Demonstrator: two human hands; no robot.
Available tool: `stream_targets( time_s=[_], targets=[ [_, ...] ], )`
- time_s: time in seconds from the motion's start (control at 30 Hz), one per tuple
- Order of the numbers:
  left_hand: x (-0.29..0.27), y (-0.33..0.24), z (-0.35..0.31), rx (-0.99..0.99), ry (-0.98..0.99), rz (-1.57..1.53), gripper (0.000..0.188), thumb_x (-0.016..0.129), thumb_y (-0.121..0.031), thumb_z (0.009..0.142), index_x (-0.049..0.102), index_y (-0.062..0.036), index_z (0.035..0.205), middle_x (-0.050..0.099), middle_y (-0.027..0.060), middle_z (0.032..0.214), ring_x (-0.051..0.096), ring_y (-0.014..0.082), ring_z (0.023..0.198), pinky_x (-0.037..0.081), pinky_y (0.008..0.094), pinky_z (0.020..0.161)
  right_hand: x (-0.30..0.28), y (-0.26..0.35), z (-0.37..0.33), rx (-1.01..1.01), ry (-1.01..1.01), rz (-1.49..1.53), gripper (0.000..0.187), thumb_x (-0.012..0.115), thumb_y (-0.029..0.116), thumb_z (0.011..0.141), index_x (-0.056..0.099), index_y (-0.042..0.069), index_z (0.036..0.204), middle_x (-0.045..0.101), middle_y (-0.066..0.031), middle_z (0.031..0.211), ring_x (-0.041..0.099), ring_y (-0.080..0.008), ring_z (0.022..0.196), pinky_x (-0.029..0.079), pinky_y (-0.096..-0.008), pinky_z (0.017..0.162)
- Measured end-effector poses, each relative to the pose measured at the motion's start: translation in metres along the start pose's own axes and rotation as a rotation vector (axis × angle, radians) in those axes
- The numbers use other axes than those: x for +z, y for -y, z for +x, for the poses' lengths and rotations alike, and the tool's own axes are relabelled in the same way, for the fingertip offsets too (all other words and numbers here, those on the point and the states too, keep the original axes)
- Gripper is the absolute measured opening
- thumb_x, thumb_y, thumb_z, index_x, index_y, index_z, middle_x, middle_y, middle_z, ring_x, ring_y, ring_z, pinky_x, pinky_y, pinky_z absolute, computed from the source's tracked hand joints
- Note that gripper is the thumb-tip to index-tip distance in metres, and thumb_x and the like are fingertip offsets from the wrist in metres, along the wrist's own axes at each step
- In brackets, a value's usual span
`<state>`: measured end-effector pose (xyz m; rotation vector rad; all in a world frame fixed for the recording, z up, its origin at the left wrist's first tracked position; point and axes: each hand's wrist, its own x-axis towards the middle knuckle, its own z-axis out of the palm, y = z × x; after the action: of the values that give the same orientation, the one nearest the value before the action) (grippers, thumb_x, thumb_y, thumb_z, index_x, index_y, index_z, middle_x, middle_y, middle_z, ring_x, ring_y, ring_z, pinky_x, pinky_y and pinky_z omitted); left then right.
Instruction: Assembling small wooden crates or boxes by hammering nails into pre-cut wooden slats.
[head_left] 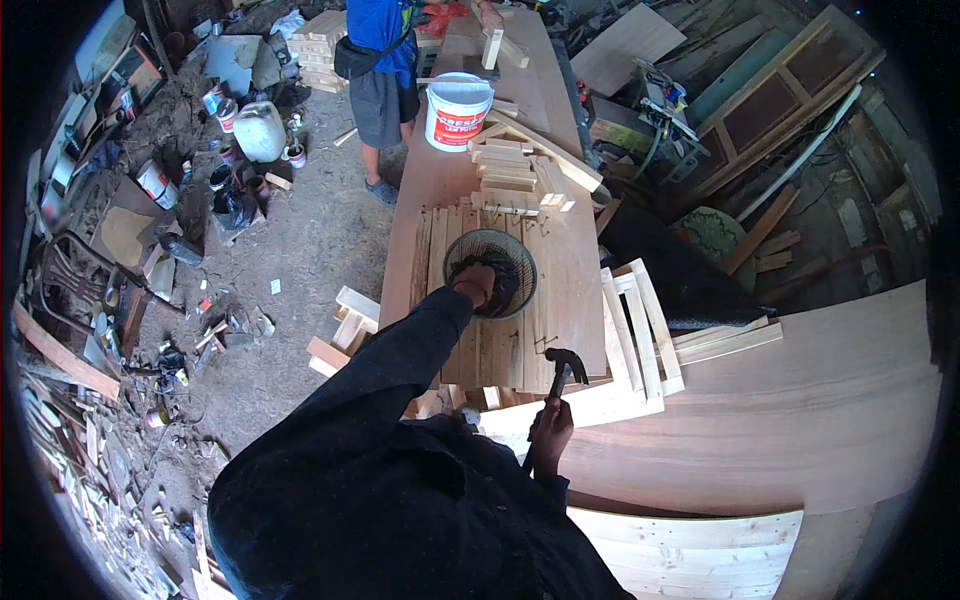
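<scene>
My left hand (477, 281) reaches down into a round mesh basket (458, 250) lined with a dark plastic bag (513, 272). Its fingers are hidden inside, so what they touch does not show. Under the basket, pale wooden strips (468, 350) lie side by side on the workbench (572, 300). Thin nails (543, 342) stick up along the strips' right side. To the right of the strips, my right hand (551, 432) is closed round the handle of a claw hammer (566, 364), its head pointing up and away from me.
Beyond the basket lie short wood blocks (503, 165) and a white bucket (459, 112). Wooden frames (640, 330) lean at the bench's right. Another person (380, 80) stands at the far left side. Paint cans, a jerrycan (260, 131) and scraps litter the floor.
</scene>
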<state>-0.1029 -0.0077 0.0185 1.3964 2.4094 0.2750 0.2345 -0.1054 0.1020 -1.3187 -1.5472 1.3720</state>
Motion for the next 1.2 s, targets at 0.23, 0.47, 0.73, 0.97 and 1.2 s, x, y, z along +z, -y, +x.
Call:
stream_targets(
  time_s=[0.23, 0.47, 0.73, 0.97, 1.2],
  targets=[
    [0.044, -0.003, 0.022, -0.108, 0.156, -0.054, 0.048, 0.065, -0.034, 0.082, 0.057, -0.0142, 0.124, 0.052, 0.0168, 0.131, 0.05, 0.0364, 0.12, 0.049, 0.0532, 0.088, 0.009, 0.012, 0.007, 0.044, 0.09, 0.075, 0.035, 0.045, 0.036, 0.099, 0.053, 0.003, 0.091, 0.042, 0.0023, 0.053, 0.039, -0.0057, 0.039, 0.032, -0.0233, 0.034],
    [0.017, -0.057, -0.007, -0.089, 0.241, 0.044, 0.041, 0.053, -0.03, 0.089, 0.056, -0.0159, 0.128, 0.052, 0.015, 0.134, 0.05, 0.0336, 0.122, 0.047, 0.0489, 0.092, -0.003, -0.013, 0.023, -0.021, 0.057, -0.011, 0.03, 0.047, 0.03, 0.098, 0.055, 0.003, 0.09, 0.046, 0.0006, 0.055, 0.042, -0.0065, 0.044, 0.033, -0.0244, 0.037],
    [-0.008, 0.027, -0.009, 0.116, -0.037, -0.13, 0.026, 0.071, -0.029, 0.069, 0.069, -0.0069, 0.084, 0.066, 0.0169, 0.087, 0.064, 0.0341, 0.084, 0.052, 0.0431, 0.072, -0.021, 0.004, 0.028, 0.0, 0.06, 0.142, 0.032, 0.047, 0.033, 0.099, 0.053, 0.003, 0.09, 0.043, 0.0025, 0.054, 0.04, -0.0055, 0.042, 0.032, -0.0232, 0.037],
    [-0.056, 0.013, -0.019, 0.318, 0.075, 0.16, 0.02, 0.068, -0.021, 0.074, 0.07, -0.0085, 0.089, 0.067, 0.017, 0.09, 0.064, 0.0352, 0.088, 0.051, 0.0438, 0.078, -0.041, 0.002, 0.026, 0.057, 0.035, 0.194, 0.034, 0.047, 0.038, 0.098, 0.051, 0.005, 0.09, 0.04, 0.0037, 0.054, 0.038, -0.0045, 0.043, 0.031, -0.0223, 0.037],
    [-0.096, -0.007, -0.059, 0.481, 0.096, -0.171, 0.019, 0.071, -0.013, 0.076, 0.061, -0.0058, 0.09, 0.065, 0.0153, 0.084, 0.063, 0.035, 0.082, 0.05, 0.0435, 0.072, -0.051, -0.01, 0.013, 0.093, -0.024, 0.176, 0.035, 0.046, 0.037, 0.099, 0.052, 0.003, 0.094, 0.042, 0.0033, 0.057, 0.04, -0.0045, 0.044, 0.032, -0.0219, 0.038]
  ],
)
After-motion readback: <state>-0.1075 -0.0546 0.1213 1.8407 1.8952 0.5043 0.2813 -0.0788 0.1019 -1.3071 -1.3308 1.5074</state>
